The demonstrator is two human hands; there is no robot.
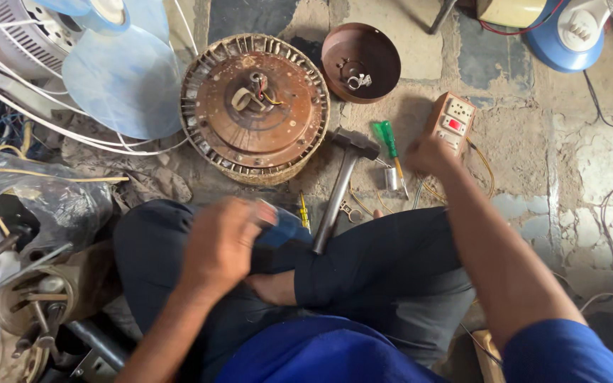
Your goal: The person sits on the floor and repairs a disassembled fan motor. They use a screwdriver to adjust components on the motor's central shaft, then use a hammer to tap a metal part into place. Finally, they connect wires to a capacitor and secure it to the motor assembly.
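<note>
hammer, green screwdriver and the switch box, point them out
hammer (pixel 340 191): head view, middle of its metal handle
green screwdriver (pixel 385 135): head view, on its green grip
switch box (pixel 454 117): head view, on its face

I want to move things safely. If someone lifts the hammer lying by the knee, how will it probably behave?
The hammer looks all metal, so it is probably stiff and heavy for its size. Its block head likely makes it top-heavy, tipping head-down if gripped low. The round shaft may roll slightly when pushed, though the squarish head should stop it.

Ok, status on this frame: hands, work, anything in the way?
Left hand gripping blue object on lap. Right hand at switch box. Hammer, green screwdriver lie between.
</note>
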